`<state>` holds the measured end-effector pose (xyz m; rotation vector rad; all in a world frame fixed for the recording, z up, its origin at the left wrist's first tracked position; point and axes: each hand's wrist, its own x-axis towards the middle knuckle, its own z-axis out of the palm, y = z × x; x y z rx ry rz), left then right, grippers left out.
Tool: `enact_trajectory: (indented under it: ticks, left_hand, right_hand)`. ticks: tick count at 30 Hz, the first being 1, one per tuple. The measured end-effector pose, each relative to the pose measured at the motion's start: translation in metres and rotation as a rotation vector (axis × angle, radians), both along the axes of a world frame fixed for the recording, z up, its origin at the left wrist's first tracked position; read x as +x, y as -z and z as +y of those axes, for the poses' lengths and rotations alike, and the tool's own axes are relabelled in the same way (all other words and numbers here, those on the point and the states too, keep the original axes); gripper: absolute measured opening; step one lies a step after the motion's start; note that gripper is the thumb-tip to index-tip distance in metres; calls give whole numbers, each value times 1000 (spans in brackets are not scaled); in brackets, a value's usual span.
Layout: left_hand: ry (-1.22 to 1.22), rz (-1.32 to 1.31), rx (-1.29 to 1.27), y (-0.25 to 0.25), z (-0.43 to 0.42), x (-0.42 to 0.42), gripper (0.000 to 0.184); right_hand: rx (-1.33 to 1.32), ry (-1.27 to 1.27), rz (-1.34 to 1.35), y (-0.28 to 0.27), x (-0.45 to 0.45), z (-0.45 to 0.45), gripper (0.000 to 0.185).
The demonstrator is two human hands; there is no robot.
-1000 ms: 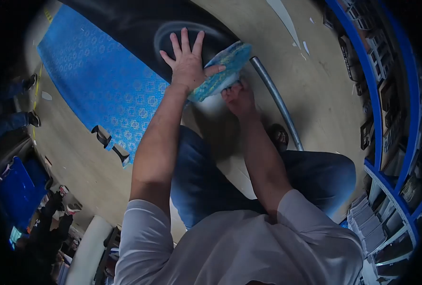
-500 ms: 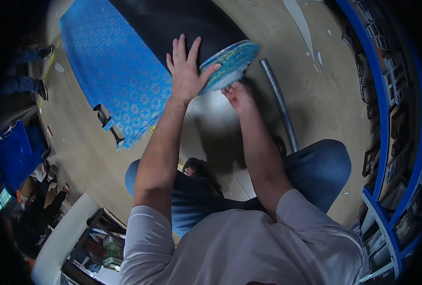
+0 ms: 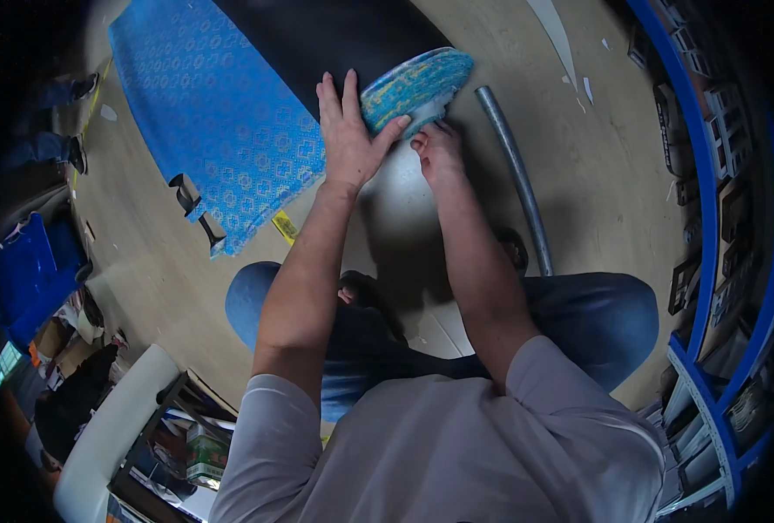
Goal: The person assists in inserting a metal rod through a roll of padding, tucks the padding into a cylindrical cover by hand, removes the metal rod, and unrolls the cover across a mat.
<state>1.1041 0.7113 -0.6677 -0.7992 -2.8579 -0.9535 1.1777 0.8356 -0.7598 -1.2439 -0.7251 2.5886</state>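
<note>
In the head view, a thick black roll (image 3: 334, 44) lies on the floor in front of me. Its near end (image 3: 417, 80) shows blue-green and yellow layers, with torn-looking white material (image 3: 430, 111) at the lower edge. My left hand (image 3: 352, 144) rests flat on the black side, fingers stretched out and thumb by the end's rim. Just below the white material, my right hand (image 3: 439, 152) has its fingers curled together in a pinch at the roll's lower edge; what lies between them is hidden. A blue patterned sheet (image 3: 230, 122) spreads out left of the roll.
A grey metal tube (image 3: 513, 166) lies to the right. Blue-framed shelving (image 3: 705, 200) lines the right side. At left are a blue bin (image 3: 25, 275), another person's legs (image 3: 51, 152) and a white padded seat (image 3: 112, 427). Paper scraps (image 3: 587, 90) dot the floor.
My right hand has moved up slightly and its fingers have curled in tighter. The left hand's fingers have drawn closer together, still resting on the roll. The view has shifted a little.
</note>
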Motion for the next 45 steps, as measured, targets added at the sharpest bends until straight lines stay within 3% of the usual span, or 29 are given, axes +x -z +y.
enact_trajectory:
  ticks: [4, 10, 13, 14, 22, 26, 30, 33, 39, 42, 45]
  left_hand:
    - [-6, -15, -1, 0, -4, 0, 107]
    - [-28, -61, 87, 2, -12, 5, 88]
    - [-24, -52, 138, 5, -13, 14, 83]
    - [-38, -30, 136, 8, -10, 16, 84]
    - [-35, 2, 96, 7, -6, 15, 90]
    - [15, -1, 116, 1, -23, 11, 81]
    - [22, 1, 85, -5, -29, 7, 82]
    - [36, -3, 34, -2, -30, 5, 88]
    - [2, -39, -30, -5, -18, 5, 95]
    - [32, -37, -39, -5, -22, 2, 96]
    - [59, -55, -46, -6, -27, -3, 97]
  right_hand:
    - [132, -110, -137, -9, 10, 5, 15]
    - [137, 31, -203, -3, -3, 4, 25]
    - [-83, 125, -69, -8, -1, -9, 20]
    - [-122, 62, 130, 14, 8, -7, 15]
    - [-437, 189, 368, 28, 13, -9, 9]
    - [-498, 72, 545, 36, 11, -5, 14]
    - [-257, -163, 406, 36, 20, 10, 18]
    - [182, -370, 274, 21, 18, 13, 25]
    - [-378, -9, 511, 25, 14, -5, 29]
    - [-457, 19, 586, 35, 13, -6, 30]
    - [-265, -144, 433, 32, 8, 2, 30]
